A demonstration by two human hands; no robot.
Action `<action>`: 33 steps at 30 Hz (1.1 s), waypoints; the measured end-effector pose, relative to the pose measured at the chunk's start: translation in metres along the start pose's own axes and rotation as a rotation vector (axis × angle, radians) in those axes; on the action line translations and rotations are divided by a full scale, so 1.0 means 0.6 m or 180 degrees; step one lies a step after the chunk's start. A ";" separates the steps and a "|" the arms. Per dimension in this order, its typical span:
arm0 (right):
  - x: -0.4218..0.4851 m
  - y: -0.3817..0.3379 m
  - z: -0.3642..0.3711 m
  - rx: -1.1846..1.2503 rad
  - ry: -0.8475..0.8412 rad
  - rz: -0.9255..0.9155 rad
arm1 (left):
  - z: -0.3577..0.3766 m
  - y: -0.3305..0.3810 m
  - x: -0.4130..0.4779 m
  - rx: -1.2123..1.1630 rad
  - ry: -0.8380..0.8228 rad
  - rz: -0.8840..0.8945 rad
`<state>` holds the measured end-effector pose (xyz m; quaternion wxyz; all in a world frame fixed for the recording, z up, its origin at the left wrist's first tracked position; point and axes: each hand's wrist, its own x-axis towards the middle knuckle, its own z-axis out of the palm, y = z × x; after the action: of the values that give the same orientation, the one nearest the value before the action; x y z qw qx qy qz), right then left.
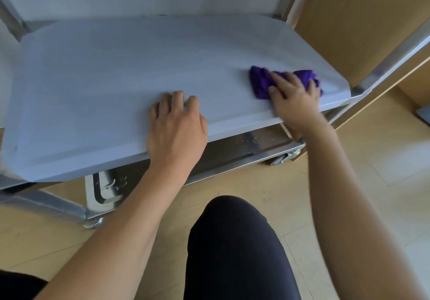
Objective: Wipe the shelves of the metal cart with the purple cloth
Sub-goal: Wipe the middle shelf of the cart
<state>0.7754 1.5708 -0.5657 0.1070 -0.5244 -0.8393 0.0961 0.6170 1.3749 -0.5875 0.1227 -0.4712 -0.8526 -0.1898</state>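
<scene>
The metal cart's middle shelf [104, 79] fills the upper half of the head view, covered in a pale blue film. A crumpled purple cloth [261, 81] lies near the shelf's right front corner. My right hand [294, 99] lies on top of the cloth with fingers spread over it, pressing it against the shelf. My left hand [176, 125] rests on the shelf's front edge near the middle, fingers bent onto the surface and holding nothing. Below, part of the bare steel bottom shelf [232, 151] shows.
The cart stands on castors [282, 159] on a light wood floor [360, 160]. A wooden cabinet [360, 20] stands close behind the cart's right post [395, 55]. My dark-trousered knee [235, 241] is just in front of the cart.
</scene>
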 end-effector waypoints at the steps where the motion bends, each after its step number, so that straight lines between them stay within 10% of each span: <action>1: -0.026 -0.035 0.014 0.0041 0.0033 -0.0239 | -0.001 0.001 0.001 0.0000 -0.0007 -0.0016; 33: -0.213 -0.436 0.114 -0.0030 -0.0112 -0.1426 | -0.108 -0.213 -0.052 -0.1565 0.0761 -0.1288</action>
<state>0.5861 1.3393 -0.5701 0.1085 -0.3236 -0.9369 0.0751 0.5268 1.2607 -0.5679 0.0643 -0.2824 -0.8372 -0.4640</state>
